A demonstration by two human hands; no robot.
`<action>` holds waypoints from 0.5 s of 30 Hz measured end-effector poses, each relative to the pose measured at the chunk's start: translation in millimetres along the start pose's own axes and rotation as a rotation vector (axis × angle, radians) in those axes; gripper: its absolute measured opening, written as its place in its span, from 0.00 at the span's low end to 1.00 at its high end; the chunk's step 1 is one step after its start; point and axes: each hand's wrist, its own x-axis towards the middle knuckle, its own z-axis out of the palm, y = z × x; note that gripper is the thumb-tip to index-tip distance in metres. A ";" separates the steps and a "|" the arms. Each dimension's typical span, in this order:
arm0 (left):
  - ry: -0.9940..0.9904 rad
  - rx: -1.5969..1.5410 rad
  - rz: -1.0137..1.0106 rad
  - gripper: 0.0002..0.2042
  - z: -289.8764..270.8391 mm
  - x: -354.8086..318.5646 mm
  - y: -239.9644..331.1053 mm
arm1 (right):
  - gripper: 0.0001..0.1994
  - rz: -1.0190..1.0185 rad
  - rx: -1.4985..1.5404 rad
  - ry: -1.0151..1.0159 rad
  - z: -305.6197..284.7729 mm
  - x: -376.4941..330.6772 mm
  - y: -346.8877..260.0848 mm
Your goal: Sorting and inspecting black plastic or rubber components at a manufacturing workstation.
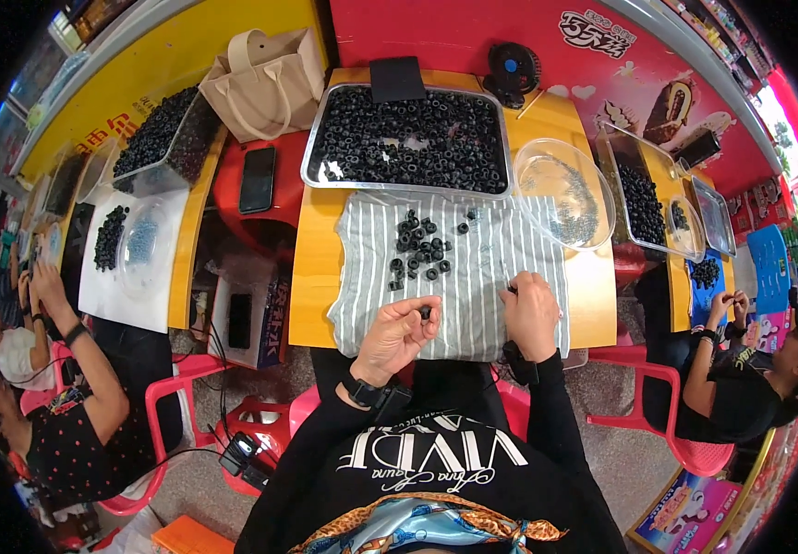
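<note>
We held one small black ring pinched between the thumb and fingertips of our left hand, the fingers closed round it just above the near part of the striped cloth. Our right hand rested knuckles-up on the same cloth, curled shut; something thin showed at its fingertips, but we could not tell what it was.

Beyond our hands, toward the middle of the cloth, lay a loose cluster of black rings, apart from both hands with bare stripes between. The cloth's near edge hung over the front of the yellow table, and bare tabletop ran along the cloth's left and right sides.

At the cloth's far edge stood a metal tray full of black rings, its rim touching or just overlapping the cloth. A clear plastic bowl sat tilted at the cloth's far right corner. Left of the cloth, off the table, a dark phone lay on a red stool, with a beige bag behind it.
</note>
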 end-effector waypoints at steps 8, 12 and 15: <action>-0.007 0.025 0.009 0.19 -6.9 -0.1 -0.4 | 0.05 -0.179 0.638 -0.032 -21.3 -28.1 -35.7; 0.035 0.032 0.029 0.18 0.7 0.5 -1.6 | 0.08 -0.358 0.761 -0.119 -24.2 -41.8 -57.6; 0.051 0.079 0.020 0.19 1.3 -1.2 -1.8 | 0.06 -0.405 0.667 -0.123 -23.0 -42.8 -59.0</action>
